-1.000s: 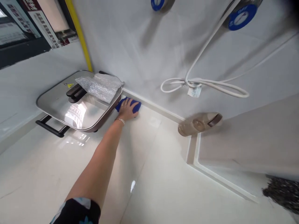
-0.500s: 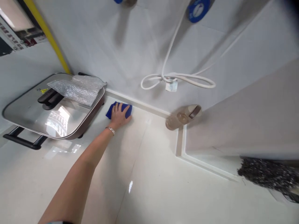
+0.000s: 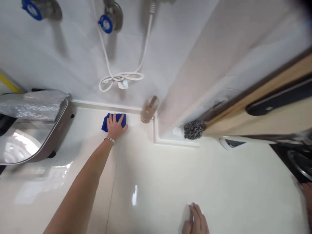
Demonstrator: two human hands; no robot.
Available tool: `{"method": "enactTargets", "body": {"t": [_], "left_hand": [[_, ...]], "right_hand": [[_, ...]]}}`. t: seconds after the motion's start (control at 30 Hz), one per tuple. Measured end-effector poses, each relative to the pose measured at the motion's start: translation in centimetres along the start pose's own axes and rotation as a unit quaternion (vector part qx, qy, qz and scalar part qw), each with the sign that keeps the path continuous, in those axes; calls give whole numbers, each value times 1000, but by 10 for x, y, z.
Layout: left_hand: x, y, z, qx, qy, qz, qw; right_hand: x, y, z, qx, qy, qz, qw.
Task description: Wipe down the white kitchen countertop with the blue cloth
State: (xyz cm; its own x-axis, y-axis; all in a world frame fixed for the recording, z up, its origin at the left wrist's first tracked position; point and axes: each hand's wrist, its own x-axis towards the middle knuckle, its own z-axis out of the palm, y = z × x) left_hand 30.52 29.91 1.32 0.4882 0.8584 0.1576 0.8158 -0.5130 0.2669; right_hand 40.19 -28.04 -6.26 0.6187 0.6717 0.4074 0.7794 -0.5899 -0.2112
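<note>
My left hand (image 3: 115,126) reaches forward and presses a folded blue cloth (image 3: 123,119) onto the glossy white surface, close to the back wall. Its fingers are spread over the cloth, with the thumb at its right edge. At the bottom of the view, my right hand (image 3: 197,221) is partly in sight above the white surface. Its fingers lie side by side and the thumb stands apart, with nothing visible between them. To the right of the cloth, a tan bottle-like container (image 3: 147,112) stands by the wall corner.
An electric pan (image 3: 52,138) with a glass lid and bubble wrap (image 3: 36,105) stands left. A tied white cord (image 3: 122,76) and blue-knobbed valves (image 3: 109,21) are at the wall. A grey scouring pad (image 3: 194,130) and a wooden board (image 3: 275,122) are right.
My left hand and the blue cloth have slid right along the wall, away from the pan and nearer the tan container. The view has swung right. My right hand has come into view.
</note>
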Motion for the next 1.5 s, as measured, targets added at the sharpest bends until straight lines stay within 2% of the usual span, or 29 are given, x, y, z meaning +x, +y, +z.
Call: {"method": "enactTargets", "body": {"t": [0.1,0.23,0.33,0.57,0.63,0.7,0.77,0.87,0.97,1.07,1.17,1.3,1.5], "left_hand": [[-24,14,-3,21,-10,30,999],[-70,44,-6,37,-37,84,995],[-117,74,-8,42,-51,130,989],[-251,149,-4,37,-81,231,969],[-277,171,2,31,-87,259,962],[-289,193,10,26,-86,283,955],[-287,216,17,23,-86,300,950],[-265,249,25,22,-83,297,951],[-239,271,31,15,-83,280,956],[-221,283,37,4,-79,278,957],[-209,291,44,-7,-75,286,955],[-195,304,53,-23,-84,314,945],[-179,339,66,-43,-102,344,932]], "right_hand": [[3,-10,-2,0,-3,19,1000],[11,-28,-9,30,0,59,998],[15,-34,-11,41,18,58,997],[17,-33,-10,70,43,51,995],[17,-34,-10,86,41,52,994],[16,-35,-11,99,45,52,993],[16,-33,-11,108,52,44,992],[15,-13,-13,125,45,10,991],[16,32,-16,117,48,13,992],[24,86,-17,84,102,78,988],[33,120,-16,59,121,137,981],[36,122,-14,24,100,198,975],[38,115,-23,47,94,202,974]]}}
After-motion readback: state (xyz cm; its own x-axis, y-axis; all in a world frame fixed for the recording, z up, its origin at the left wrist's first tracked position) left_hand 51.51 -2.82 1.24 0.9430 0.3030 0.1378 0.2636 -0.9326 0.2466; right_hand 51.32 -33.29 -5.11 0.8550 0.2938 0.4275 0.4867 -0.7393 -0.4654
